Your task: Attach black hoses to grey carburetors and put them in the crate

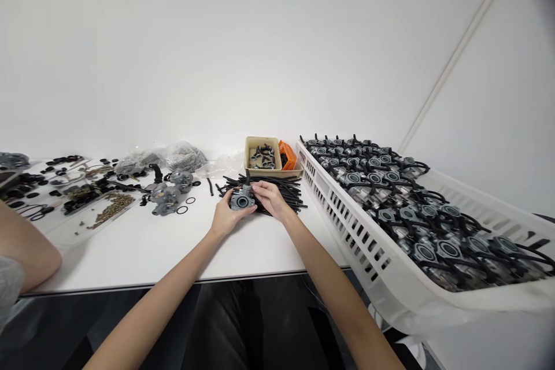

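A grey metal carburetor [243,199] is held just above the table, its round bore turned toward me and a black piece standing up from its top. My left hand [228,214] is closed around its left side and underside, thumb along the bottom. At its upper right, my right hand [269,198] has thumb and fingers pinched together against it; whatever lies between these fingertips is hidden. Black rubber hoses [284,189] lie in a loose pile behind and under both hands.
A large white basket [347,228] full of carburetors stands at the right. Behind the hoses sit a beige bin [262,170] of metal parts and an orange basket [288,155]. Loose carburetors [165,199], O-rings and brass pieces [113,208] lie leftward. Another person's arm [26,245] rests at far left.
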### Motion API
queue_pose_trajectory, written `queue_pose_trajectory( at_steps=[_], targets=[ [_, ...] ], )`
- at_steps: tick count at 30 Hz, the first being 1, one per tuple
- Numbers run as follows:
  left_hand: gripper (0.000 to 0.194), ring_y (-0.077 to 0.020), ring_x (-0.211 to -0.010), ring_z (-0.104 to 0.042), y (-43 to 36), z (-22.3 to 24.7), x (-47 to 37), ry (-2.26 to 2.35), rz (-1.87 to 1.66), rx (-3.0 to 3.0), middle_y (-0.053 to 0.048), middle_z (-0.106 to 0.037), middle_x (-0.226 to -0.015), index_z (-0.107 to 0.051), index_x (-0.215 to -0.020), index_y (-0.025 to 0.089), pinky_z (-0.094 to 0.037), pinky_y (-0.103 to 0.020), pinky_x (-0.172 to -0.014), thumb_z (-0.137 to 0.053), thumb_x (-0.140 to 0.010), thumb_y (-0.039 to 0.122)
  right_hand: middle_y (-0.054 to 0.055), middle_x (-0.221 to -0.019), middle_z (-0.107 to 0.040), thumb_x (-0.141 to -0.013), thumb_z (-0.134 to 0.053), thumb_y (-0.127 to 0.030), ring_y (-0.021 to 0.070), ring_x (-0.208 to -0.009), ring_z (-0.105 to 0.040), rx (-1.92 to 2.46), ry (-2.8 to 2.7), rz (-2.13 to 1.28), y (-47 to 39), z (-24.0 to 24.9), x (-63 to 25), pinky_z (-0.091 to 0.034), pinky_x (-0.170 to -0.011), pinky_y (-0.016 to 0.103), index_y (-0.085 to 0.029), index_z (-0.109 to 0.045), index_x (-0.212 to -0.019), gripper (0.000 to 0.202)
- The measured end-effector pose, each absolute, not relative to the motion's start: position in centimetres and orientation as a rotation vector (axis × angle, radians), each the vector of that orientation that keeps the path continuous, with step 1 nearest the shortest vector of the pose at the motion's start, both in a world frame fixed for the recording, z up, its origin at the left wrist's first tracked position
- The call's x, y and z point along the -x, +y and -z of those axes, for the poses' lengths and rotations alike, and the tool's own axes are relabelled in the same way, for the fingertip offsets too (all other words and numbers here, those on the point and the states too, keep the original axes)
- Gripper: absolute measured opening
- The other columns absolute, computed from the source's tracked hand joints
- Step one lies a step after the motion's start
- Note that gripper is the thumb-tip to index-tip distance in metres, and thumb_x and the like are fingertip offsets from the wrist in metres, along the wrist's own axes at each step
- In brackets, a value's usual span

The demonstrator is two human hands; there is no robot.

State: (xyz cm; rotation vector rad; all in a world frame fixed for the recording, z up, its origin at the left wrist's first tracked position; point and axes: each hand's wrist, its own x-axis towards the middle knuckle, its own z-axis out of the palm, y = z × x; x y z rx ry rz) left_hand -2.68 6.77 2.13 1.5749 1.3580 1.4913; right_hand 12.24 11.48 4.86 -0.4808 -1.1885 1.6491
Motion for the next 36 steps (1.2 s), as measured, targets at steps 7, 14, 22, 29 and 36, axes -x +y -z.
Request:
queue_pose_trajectory(
  at_steps=[7, 14, 22, 29, 36],
  targets=[
    [0.07, -0.0254, -0.095, -0.063, 6.8, -1.96, 2.76, 1.381, -1.46, -1.652, -0.009, -0.068, -0.104, -0.057, -0.115, 0.017, -0.048, -0.037, -0.086, -0.081, -0.055, 0.046, 0.002, -0.087, -0.068, -0.054, -0.085, -0.029, 0.0157, -0.085, -0.061, 0.504, -1.202, -1.615, 11.58, -4.64, -12.35, -0.045, -0.085, 0.029, -0.019, -0.07, -0.081, 0.032],
    [0.074, -0.0283, -0.093, -0.065, 6.39, -2.0, 2.74, 1.466, -1.361, -1.788, -0.007, -0.07, -0.101, -0.058, -0.119, 0.023, -0.048, -0.041, -0.086, -0.082, -0.053, 0.047, 0.006, -0.093, -0.071, -0.06, -0.082, -0.036, 0.0203, -0.087, -0.063, 0.543, -1.463, -1.516, 11.69, -4.1, -12.29, -0.047, -0.084, 0.035, -0.017, -0.073, -0.083, 0.032],
    [0.072, -0.0259, -0.097, -0.063, 6.79, -1.92, 2.7, 1.39, -1.457, -1.636, -0.009, -0.069, -0.106, -0.058, -0.116, 0.018, -0.047, -0.037, -0.088, -0.081, -0.055, 0.046, 0.003, -0.079, -0.067, -0.065, -0.078, -0.041, 0.0163, -0.081, -0.059, 0.504, -1.32, -1.574, 11.68, -4.56, -12.28, -0.044, -0.082, 0.03, -0.017, -0.071, -0.074, 0.027],
    [0.067, -0.0255, -0.096, -0.064, 6.83, -1.87, 2.75, 1.405, -1.475, -1.642, -0.008, -0.069, -0.105, -0.059, -0.113, 0.018, -0.048, -0.037, -0.086, -0.081, -0.056, 0.047, 0.0, -0.082, -0.067, -0.057, -0.085, -0.031, 0.0138, -0.08, -0.06, 0.509, -1.229, -1.584, 11.82, -4.39, -12.29, -0.044, -0.084, 0.029, -0.019, -0.069, -0.077, 0.028],
    [0.076, -0.0261, -0.102, -0.063, 6.43, -1.87, 2.67, 1.374, -1.451, -1.756, -0.008, -0.067, -0.114, -0.053, -0.124, 0.021, -0.047, -0.039, -0.091, -0.081, -0.057, 0.046, 0.007, -0.1, -0.069, -0.067, -0.078, -0.043, 0.021, -0.097, -0.062, 0.432, -1.525, -1.594, 11.8, -4.39, -13.06, -0.044, -0.092, 0.036, -0.017, -0.07, -0.099, 0.041]
  ],
)
